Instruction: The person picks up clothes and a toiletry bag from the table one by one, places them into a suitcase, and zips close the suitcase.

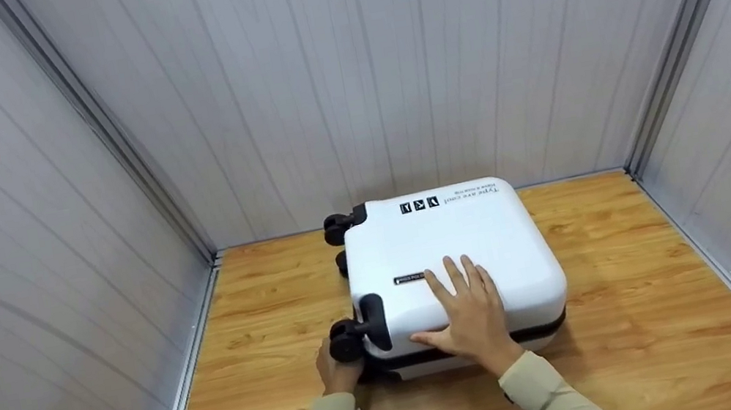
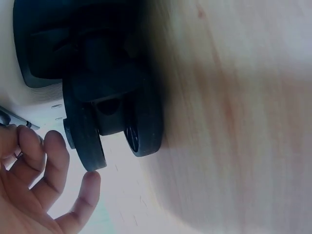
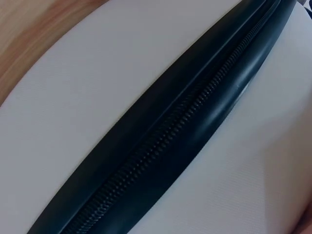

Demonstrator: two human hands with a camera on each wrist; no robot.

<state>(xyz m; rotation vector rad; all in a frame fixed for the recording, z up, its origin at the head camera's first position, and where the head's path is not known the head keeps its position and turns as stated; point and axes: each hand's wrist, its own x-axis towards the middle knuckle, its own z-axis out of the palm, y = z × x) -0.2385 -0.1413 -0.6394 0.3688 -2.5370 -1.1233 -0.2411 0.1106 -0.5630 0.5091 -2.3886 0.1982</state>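
A white hard-shell suitcase [image 1: 444,232] lies flat on the floor, its black wheels pointing left. My right hand [image 1: 477,316] rests on its upper shell near the front edge, fingers spread and straight. At the near wheel corner is my left hand [image 1: 337,367], partly hidden behind a black caster wheel [image 1: 346,342]. The left wrist view shows its curled fingers [image 2: 54,151] at a small dark metal zipper pull [image 2: 17,118], with the little finger touching the wheel. The thumb is hidden there. The right wrist view shows closed black zipper teeth [image 3: 165,134] along the suitcase's side.
Wood-patterned floor [image 1: 263,304] surrounds the suitcase. Pale panel walls [image 1: 344,75] stand behind it and on both sides, with the back wall close to its far edge. A small black label [image 1: 409,278] and printed lettering [image 1: 471,192] mark the shell.
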